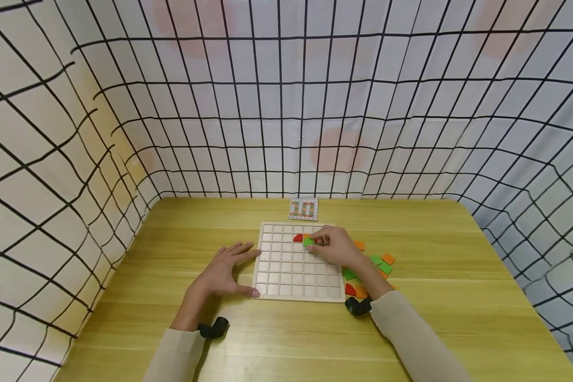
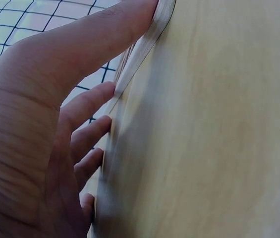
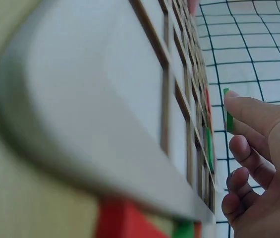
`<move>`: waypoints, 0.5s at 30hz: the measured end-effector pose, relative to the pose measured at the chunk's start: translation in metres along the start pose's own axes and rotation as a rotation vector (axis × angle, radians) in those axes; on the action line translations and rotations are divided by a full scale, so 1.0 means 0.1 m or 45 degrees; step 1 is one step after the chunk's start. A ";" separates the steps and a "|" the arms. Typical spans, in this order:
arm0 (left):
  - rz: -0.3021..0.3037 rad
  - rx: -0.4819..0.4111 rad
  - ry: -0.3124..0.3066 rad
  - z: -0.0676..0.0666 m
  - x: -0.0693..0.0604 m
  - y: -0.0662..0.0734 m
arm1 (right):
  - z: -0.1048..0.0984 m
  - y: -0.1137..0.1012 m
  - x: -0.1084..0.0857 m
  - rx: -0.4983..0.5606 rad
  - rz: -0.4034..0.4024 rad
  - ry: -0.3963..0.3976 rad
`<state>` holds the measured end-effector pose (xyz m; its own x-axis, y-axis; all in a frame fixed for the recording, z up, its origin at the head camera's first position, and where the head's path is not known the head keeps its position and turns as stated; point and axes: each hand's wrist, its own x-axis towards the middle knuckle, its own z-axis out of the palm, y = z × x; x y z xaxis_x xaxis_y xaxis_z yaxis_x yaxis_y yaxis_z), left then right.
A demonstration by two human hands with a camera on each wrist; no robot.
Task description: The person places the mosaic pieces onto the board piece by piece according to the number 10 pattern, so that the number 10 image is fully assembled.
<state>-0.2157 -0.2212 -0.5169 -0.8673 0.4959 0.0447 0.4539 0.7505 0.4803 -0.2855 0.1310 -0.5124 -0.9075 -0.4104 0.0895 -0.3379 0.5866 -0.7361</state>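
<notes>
A pale wooden board [image 1: 281, 276] divided into square cells lies on the table. My left hand [image 1: 226, 270], fingers spread, touches its left edge; the thumb [image 2: 135, 20] rests against the rim. My right hand [image 1: 336, 245] is over the board's upper right part, pinching a thin green tile [image 3: 228, 111] between thumb and fingers, raised off the board. In the head view a green square [image 1: 307, 242] shows at these fingertips, below an orange piece [image 1: 307, 235] and beside a red rounded piece [image 1: 298, 238]. Another green tile [image 3: 209, 148] sits in the board. My right hand hides the cells beneath it.
Loose green [image 1: 376, 260], orange [image 1: 388, 258] and red [image 1: 350, 289] pieces are scattered right of the board, partly under the right forearm. A small patterned card [image 1: 303, 209] lies behind the board. Grid-patterned cloth walls [image 1: 286, 106] surround the table's back and sides.
</notes>
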 end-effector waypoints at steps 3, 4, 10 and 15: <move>-0.006 -0.004 -0.004 0.00 0.00 0.02 | 0.07 -0.01 0.03 -0.018 0.000 -0.016; -0.009 -0.004 -0.007 0.00 0.00 0.02 | 0.09 -0.01 0.03 -0.021 0.000 -0.024; -0.016 0.001 -0.012 0.02 0.01 0.01 | 0.17 -0.04 0.06 -0.015 0.011 -0.038; -0.022 -0.007 -0.019 0.01 0.01 0.01 | 0.20 -0.07 0.08 -0.015 0.012 -0.040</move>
<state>-0.2157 -0.2197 -0.5170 -0.8718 0.4893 0.0236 0.4379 0.7567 0.4855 -0.2855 0.1098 -0.5197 -0.9024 -0.4265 0.0610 -0.3322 0.5987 -0.7288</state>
